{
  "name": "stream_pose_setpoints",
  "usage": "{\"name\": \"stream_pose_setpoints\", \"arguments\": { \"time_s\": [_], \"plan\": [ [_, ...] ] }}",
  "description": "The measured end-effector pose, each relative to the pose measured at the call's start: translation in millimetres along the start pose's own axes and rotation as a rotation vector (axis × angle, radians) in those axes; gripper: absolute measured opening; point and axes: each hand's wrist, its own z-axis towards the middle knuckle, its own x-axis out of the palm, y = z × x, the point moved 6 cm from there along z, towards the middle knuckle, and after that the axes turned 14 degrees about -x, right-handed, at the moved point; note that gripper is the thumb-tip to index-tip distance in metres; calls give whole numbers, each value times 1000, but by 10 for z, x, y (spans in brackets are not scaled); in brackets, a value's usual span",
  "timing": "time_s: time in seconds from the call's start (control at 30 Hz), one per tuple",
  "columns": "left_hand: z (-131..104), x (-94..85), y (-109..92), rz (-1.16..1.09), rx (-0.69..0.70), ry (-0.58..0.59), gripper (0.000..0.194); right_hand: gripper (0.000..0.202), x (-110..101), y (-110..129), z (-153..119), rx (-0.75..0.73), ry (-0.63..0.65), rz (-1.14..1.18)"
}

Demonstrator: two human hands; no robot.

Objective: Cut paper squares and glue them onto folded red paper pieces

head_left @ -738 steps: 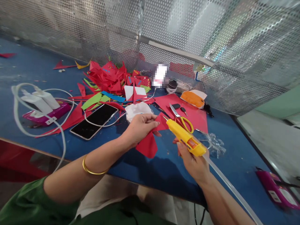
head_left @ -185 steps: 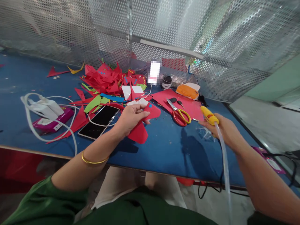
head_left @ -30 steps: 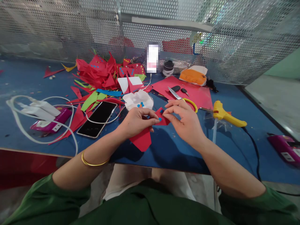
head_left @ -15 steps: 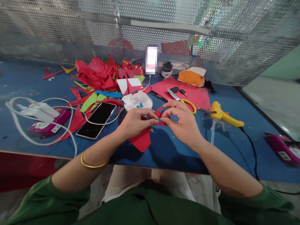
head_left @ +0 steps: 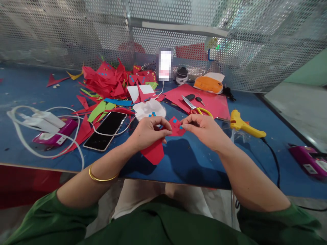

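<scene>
Table (head_left: 194, 166) edge six o'clock, room at five. My left hand (head_left: 150, 133) pinches angular red paper (head_left: 154, 153); right hand (head_left: 201, 130), blue square (head_left: 181, 127).

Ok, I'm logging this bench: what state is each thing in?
Left hand: pinching red paper.
Right hand: pinched at a blue square.
Red paper: held, bearing blue squares.
Glue gun: lying down, unheld.
Scissors: lying down, partly hidden.
Flat phone: screen dark.
Upright phone: screen bright, blurred.
Left-side purple socket: white chargers plugged in.
White holder: blue pieces inside.
</scene>
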Motion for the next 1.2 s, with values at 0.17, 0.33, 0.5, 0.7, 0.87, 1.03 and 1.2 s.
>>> {"name": "stream_pose_setpoints", "arguments": {
  "time_s": [0.17, 0.33, 0.5, 0.7, 0.87, 1.03, 1.2],
  "plan": [
    [31, -3, 65, -108, -99, 2, 30, 11, 51, 35, -2, 18, 39, -45],
    [29, 46, 131, -155, -219, 95, 20, 11, 89, 89, -19, -25, 18, -88],
    [-4, 61, 137, -173, -300, 98, 7, 10, 143, 83, -42, -43, -2, -130],
    [-7, 75, 125, -154, -309, 84, 11, 8, 188, 57, -66, -64, -42, -152],
    [-5, 78, 140, -140, -291, 102, 14, 7, 202, 39, -85, -77, -63, -181],
    [-13, 79, 127, -122, -297, 90, 13, 7, 207, 34, -89, -57, -62, -186],
    [-17, 86, 100, -96, -279, 74, 14, 8, 220, 37, -90, -50, -63, -183]
  ]
}}
